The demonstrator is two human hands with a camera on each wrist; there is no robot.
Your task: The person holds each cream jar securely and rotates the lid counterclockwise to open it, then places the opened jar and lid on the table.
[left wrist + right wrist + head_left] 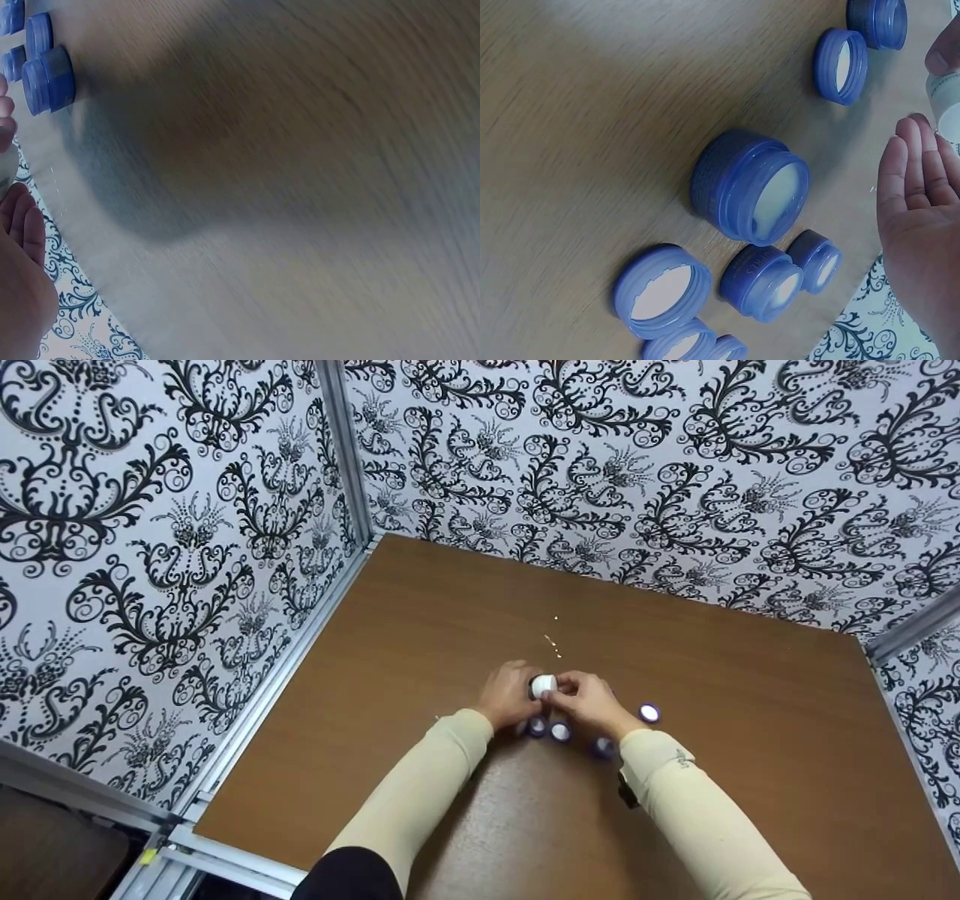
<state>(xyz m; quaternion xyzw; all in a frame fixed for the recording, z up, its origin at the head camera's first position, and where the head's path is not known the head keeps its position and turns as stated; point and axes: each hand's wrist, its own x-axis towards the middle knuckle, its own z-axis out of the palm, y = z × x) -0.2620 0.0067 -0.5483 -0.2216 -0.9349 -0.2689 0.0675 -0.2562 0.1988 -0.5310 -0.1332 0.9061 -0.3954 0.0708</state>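
A small white cylindrical container (543, 686) is held between both hands above the table. My left hand (511, 696) grips it from the left, with the thumb visible on its side in the right wrist view. From the right, my right hand (594, 703) pinches its edge with thumb and fingertips. Part of its pale side (943, 94) shows in the right wrist view, faintly printed. Below the hands stand several blue jars, among them a large open jar (754, 187) with whitish contents and a smaller jar (761, 285) beside it.
Blue screw lids lie around the jars, including a large lid (664, 291) and another lid (841, 67). One lid (649, 712) is at the right of the right hand. Small pale specks (553, 643) dot the brown table (450, 600). Patterned walls (600, 472) enclose its far and left sides.
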